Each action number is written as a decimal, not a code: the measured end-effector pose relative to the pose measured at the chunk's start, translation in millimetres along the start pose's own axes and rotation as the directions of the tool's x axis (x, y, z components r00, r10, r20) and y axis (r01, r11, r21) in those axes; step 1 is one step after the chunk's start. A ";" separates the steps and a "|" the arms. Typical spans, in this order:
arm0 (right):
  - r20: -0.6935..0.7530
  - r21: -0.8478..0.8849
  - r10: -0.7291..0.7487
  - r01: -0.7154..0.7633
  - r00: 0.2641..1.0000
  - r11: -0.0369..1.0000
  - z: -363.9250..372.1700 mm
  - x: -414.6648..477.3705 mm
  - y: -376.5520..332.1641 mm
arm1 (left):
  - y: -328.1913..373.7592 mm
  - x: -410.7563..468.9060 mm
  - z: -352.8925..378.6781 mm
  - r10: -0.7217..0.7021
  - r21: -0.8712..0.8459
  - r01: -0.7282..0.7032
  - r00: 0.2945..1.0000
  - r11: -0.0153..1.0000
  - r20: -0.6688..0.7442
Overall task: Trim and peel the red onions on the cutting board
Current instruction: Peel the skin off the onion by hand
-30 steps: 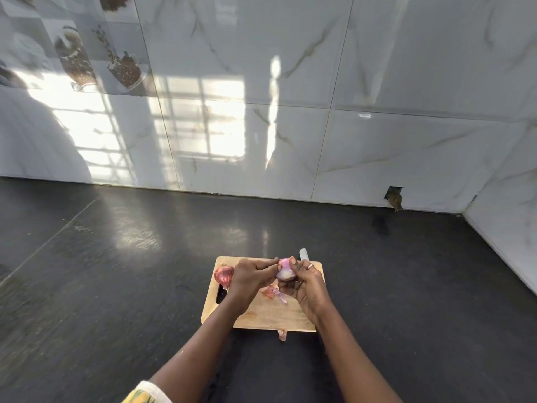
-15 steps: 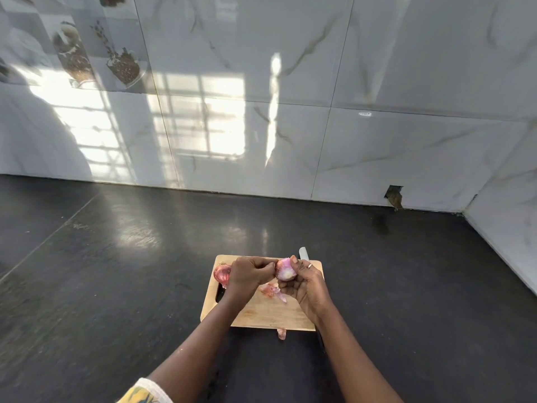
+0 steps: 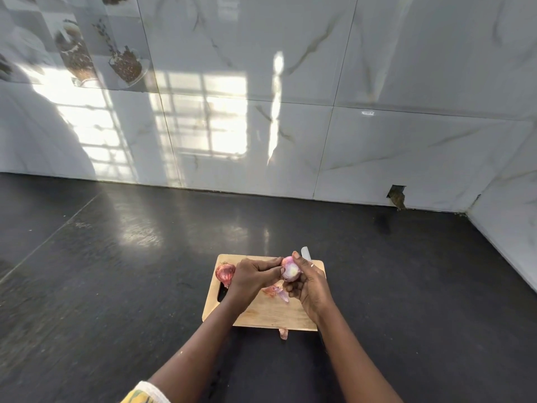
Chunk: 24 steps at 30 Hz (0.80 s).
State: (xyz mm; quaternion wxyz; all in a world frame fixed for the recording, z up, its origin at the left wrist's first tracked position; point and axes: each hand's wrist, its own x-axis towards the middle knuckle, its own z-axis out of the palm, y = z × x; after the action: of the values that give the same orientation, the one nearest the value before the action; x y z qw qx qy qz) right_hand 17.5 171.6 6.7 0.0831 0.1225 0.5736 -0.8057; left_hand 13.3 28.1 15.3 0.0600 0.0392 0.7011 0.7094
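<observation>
A partly peeled red onion (image 3: 290, 268) is held above the wooden cutting board (image 3: 267, 314). My right hand (image 3: 309, 283) cups it from the right, with the thumb over its top. My left hand (image 3: 252, 276) pinches at its left side with curled fingers. A knife blade tip (image 3: 305, 253) sticks up behind my right hand; the rest of the knife is hidden. A second red onion (image 3: 225, 272), still in its skin, lies at the board's left end. Loose peel pieces (image 3: 276, 291) lie on the board below the hands.
The board sits on a dark stone counter (image 3: 116, 286). One peel scrap (image 3: 283, 334) lies on the counter just off the board's near edge. White marble-look wall tiles (image 3: 290, 112) rise behind, and a side wall (image 3: 511, 242) closes the right.
The two hands stay on the onion with only small finger shifts. My left fingers have curled in closer against the onion's left side.
</observation>
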 end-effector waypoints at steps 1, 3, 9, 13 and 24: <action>0.003 -0.001 -0.002 0.002 1.000 1.000 0.1 -0.3 -0.4 | 0.8 0.6 -0.2 -0.025 -0.030 0.025 1.000 0.999 -0.001; 0.012 -0.007 -0.008 0.008 1.000 1.000 0.1 -1.0 -1.0 | 2.0 2.2 -1.5 -0.051 -0.036 0.051 0.999 0.998 -0.007; 0.050 0.055 -0.047 0.044 0.998 0.998 1.1 -2.0 -1.6 | 4.7 2.1 -2.1 -0.028 -0.007 0.028 0.999 1.000 -0.025; 0.069 0.073 -0.065 0.060 0.995 0.996 0.5 -0.6 0.5 | 3.5 3.5 0.2 -0.098 -0.073 0.094 0.994 0.993 -0.054; 0.068 0.131 -0.133 0.124 0.989 0.984 -0.9 4.1 8.8 | 8.1 1.4 10.0 -0.274 -0.447 0.235 0.961 0.863 -0.023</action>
State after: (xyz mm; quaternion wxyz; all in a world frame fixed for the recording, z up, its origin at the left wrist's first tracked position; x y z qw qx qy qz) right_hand 16.0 169.6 -2.8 0.0448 0.0593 0.5246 -0.8481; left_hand 13.1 38.0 23.5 0.1303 -0.0989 0.5237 0.8360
